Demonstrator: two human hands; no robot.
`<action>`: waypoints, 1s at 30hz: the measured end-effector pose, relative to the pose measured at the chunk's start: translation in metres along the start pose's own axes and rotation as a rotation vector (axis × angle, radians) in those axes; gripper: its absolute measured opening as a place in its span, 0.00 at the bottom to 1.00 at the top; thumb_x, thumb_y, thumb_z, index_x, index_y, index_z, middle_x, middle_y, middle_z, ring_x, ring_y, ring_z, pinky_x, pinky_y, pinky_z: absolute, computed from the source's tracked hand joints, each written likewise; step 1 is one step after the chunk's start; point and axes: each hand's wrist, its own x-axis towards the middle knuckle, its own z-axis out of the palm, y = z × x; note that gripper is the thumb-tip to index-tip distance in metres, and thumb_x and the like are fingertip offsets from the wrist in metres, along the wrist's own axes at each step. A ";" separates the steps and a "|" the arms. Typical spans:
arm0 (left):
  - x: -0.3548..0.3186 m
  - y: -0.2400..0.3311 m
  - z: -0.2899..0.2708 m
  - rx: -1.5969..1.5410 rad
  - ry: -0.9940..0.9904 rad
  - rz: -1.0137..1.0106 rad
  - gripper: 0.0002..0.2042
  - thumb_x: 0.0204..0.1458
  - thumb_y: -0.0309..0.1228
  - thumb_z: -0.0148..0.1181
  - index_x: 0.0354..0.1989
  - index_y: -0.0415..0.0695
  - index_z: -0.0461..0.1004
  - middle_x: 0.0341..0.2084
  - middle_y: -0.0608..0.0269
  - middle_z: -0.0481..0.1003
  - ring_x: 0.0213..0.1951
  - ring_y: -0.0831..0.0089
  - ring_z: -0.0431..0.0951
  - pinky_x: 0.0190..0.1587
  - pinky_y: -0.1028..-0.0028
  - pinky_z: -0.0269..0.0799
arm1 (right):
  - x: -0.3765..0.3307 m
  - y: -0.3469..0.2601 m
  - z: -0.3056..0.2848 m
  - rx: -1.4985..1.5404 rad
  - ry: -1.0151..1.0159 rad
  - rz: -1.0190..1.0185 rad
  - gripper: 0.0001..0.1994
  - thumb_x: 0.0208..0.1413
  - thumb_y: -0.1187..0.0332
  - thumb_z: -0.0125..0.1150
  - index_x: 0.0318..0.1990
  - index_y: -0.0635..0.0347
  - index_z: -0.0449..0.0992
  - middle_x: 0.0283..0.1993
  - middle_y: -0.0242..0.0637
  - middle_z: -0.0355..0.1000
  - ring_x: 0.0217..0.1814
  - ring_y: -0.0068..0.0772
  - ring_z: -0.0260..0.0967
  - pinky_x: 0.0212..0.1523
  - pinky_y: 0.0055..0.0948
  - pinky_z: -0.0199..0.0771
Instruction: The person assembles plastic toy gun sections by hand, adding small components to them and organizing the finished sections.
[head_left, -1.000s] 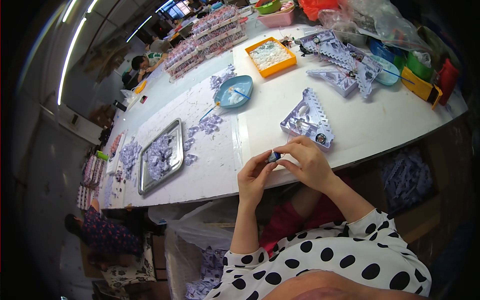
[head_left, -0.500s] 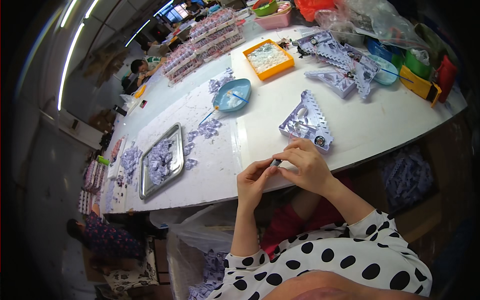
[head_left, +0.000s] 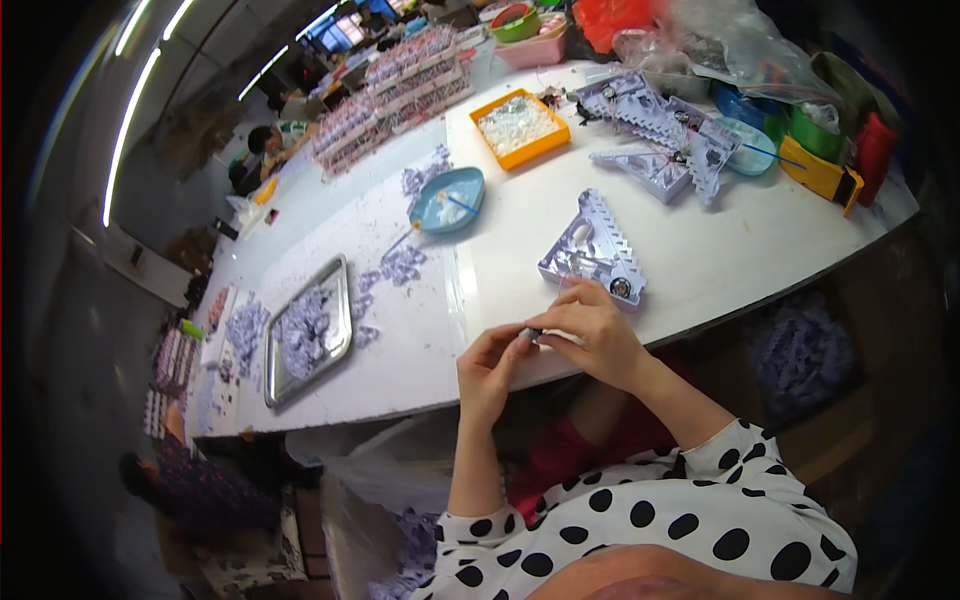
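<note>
Over the front edge of the table, my left hand (head_left: 485, 375) and my right hand (head_left: 600, 333) meet fingertip to fingertip. Both pinch a small grey-and-black part (head_left: 530, 334); its exact kind is too small to make out. Just beyond my right hand lies a triangular lavender plastic housing (head_left: 628, 252) with a toothed edge. A round dark metal-rimmed piece (head_left: 621, 288) sits in its near corner. Thin wire shows between the housing and my right fingers, though where it ends is hidden.
Left of my hands is a metal tray (head_left: 345, 335) of lavender pieces. Farther back stand a blue dish (head_left: 472, 182) and a yellow tray (head_left: 560, 137) of small white parts. More lavender housings (head_left: 665, 170) are piled at the back right. Another person (head_left: 205, 485) is at the lower left.
The whole view has shifted slightly, so the table's things appear farther left. My hands still pinch the small part together, its angle slightly changed.
</note>
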 end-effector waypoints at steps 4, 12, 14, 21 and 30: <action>0.008 0.007 -0.002 0.098 0.014 0.003 0.11 0.61 0.24 0.63 0.49 0.31 0.77 0.40 0.57 0.82 0.42 0.75 0.81 0.47 0.76 0.77 | 0.003 0.002 -0.001 0.022 0.033 0.030 0.13 0.46 0.73 0.74 0.41 0.53 0.85 0.36 0.30 0.78 0.45 0.36 0.72 0.62 0.44 0.66; 0.086 0.016 -0.123 0.290 0.434 0.194 0.11 0.61 0.26 0.62 0.49 0.33 0.79 0.41 0.58 0.82 0.43 0.72 0.82 0.51 0.74 0.77 | 0.009 0.004 0.001 -0.033 0.037 0.025 0.13 0.47 0.75 0.74 0.42 0.52 0.86 0.38 0.26 0.82 0.44 0.30 0.72 0.64 0.42 0.65; 0.108 0.007 -0.151 0.372 0.464 0.203 0.10 0.61 0.26 0.62 0.48 0.34 0.79 0.41 0.57 0.82 0.43 0.72 0.82 0.50 0.75 0.77 | 0.008 0.003 0.000 -0.034 0.037 0.027 0.13 0.47 0.75 0.74 0.42 0.52 0.85 0.38 0.26 0.82 0.44 0.30 0.73 0.65 0.43 0.65; 0.136 -0.004 -0.155 1.192 0.395 0.019 0.22 0.51 0.43 0.70 0.47 0.39 0.81 0.44 0.49 0.81 0.48 0.61 0.81 0.51 0.65 0.75 | 0.004 0.000 0.000 -0.054 0.056 0.028 0.13 0.47 0.75 0.74 0.42 0.52 0.85 0.39 0.28 0.82 0.43 0.31 0.74 0.65 0.44 0.65; 0.130 -0.012 -0.151 1.261 0.400 -0.033 0.22 0.47 0.46 0.73 0.41 0.40 0.82 0.43 0.50 0.80 0.47 0.59 0.79 0.52 0.64 0.74 | 0.005 -0.001 0.003 -0.087 0.058 -0.006 0.12 0.49 0.74 0.72 0.42 0.51 0.85 0.36 0.27 0.80 0.43 0.34 0.71 0.61 0.43 0.68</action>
